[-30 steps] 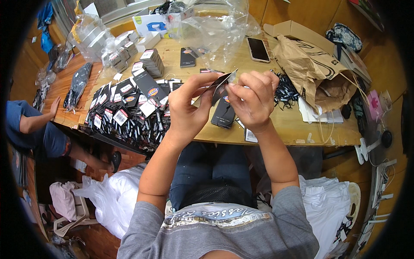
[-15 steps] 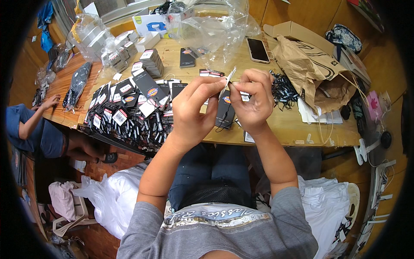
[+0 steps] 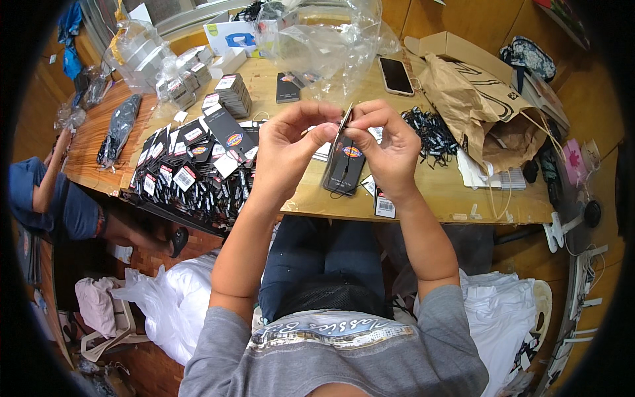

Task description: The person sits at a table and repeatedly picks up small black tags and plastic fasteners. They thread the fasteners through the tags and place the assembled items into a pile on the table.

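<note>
Over the front of the table, my left hand and my right hand pinch a thin dark hang tag between thumbs and fingertips. It is turned nearly edge-on, so its faces barely show. Beneath my hands, a black hang tag with a coloured oval emblem and a thin black string lies on the table. Just below my right hand, a tag with a white barcode label sits at the front edge. To the left spreads a big heap of strung black and white hang tags.
A stack of tags stands behind the heap. Black strings lie right, beside a brown paper bag. A phone and clear plastic bag lie farther back. At far left sits another person.
The tag between my hands has turned, showing a dark edge instead of white. My right fingers have shifted on it. The other person's arm has moved and their foot has shifted.
</note>
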`<state>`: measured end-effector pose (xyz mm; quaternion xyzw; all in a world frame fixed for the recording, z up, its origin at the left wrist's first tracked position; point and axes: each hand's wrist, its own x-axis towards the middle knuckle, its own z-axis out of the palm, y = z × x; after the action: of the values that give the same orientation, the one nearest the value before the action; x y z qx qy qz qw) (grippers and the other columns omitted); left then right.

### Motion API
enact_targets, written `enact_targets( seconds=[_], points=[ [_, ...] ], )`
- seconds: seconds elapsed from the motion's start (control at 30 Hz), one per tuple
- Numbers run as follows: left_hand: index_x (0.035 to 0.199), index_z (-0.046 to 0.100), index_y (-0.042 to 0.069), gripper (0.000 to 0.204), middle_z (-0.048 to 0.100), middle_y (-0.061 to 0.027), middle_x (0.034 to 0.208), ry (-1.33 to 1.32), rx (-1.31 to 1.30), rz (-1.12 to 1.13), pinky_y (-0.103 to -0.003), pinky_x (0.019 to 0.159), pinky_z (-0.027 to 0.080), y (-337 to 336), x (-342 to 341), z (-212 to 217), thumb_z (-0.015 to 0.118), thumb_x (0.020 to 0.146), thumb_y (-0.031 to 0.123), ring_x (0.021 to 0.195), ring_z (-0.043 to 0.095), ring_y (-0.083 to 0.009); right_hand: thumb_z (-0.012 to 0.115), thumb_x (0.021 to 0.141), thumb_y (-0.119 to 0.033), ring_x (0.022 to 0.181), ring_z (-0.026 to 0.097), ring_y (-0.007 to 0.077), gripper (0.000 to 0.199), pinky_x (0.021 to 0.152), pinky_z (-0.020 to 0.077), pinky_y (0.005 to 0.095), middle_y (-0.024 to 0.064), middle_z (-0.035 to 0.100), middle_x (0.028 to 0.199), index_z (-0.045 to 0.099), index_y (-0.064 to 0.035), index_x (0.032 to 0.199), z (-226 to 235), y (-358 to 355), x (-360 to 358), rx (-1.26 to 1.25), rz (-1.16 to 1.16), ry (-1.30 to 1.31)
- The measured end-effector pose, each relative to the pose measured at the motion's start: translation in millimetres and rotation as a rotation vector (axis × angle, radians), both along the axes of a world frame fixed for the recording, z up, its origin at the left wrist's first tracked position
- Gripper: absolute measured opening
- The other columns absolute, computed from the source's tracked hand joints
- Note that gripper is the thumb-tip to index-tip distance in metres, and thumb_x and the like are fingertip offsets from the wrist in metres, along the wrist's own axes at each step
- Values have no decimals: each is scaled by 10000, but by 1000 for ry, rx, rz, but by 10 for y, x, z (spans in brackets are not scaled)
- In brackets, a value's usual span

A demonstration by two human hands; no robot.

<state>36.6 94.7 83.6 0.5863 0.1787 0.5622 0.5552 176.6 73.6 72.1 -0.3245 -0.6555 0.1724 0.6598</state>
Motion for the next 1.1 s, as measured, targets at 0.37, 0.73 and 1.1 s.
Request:
enact_targets(
  seconds=[0.37,0.73,1.1],
  points=[
    [758,464,-10,89,584,-128,773,-56,105,222,-235,637,437,233,-36,18,499,796,63,668,546,-144,568,726,-36,665,525,83,92,610,419,203,37,553,699,535,26,785,87,34,187,-495,267,-38],
    [854,546,-18,136,553,-54,699,-130,-61,129,-213,587,410,202,-71,37,533,784,98,642,528,-110,552,738,-5,600,551,120,122,546,452,214,128,581,729,505,47,838,203,-2,389,-557,384,243],
    [900,575,-15,167,555,-23,734,162,44,68,-189,621,428,-12,95,52,547,736,-9,666,521,-74,521,768,-16,616,544,98,121,576,447,188,89,577,708,544,50,868,250,-118,261,-409,263,141]
  ],
)
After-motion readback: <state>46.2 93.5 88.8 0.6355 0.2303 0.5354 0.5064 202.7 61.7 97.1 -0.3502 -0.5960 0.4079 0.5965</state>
